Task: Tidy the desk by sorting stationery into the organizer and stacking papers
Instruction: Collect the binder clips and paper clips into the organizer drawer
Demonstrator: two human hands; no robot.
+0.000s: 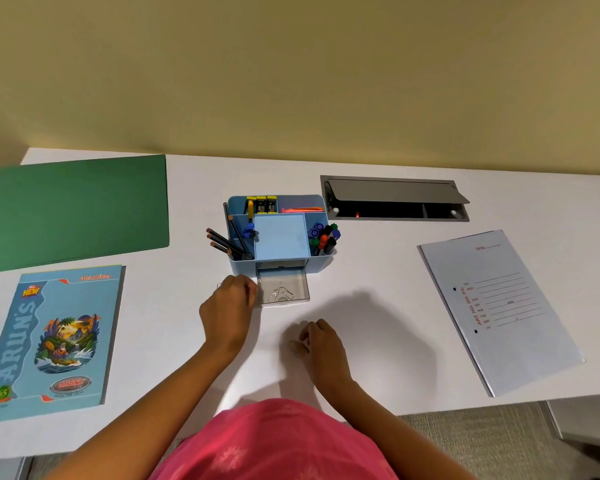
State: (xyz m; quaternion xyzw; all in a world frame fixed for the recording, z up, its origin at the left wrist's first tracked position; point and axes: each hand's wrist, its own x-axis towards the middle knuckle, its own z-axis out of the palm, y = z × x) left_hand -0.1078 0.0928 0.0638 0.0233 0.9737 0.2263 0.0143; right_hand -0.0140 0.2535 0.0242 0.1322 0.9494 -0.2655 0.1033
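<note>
From the head camera we see our left hand (229,306) curled just beside the blue organizer's (242,267) open drawer (297,282), which holds paper clips (282,294). Our right hand (321,344) rests curled on the desk (378,271). We cannot tell whether either hand pinches anything.

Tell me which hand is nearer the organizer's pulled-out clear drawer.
Left. The left hand is right beside the drawer's left wall, at or touching it. The right hand rests on the desk toward the person, clearly apart from the drawer's front.
</note>
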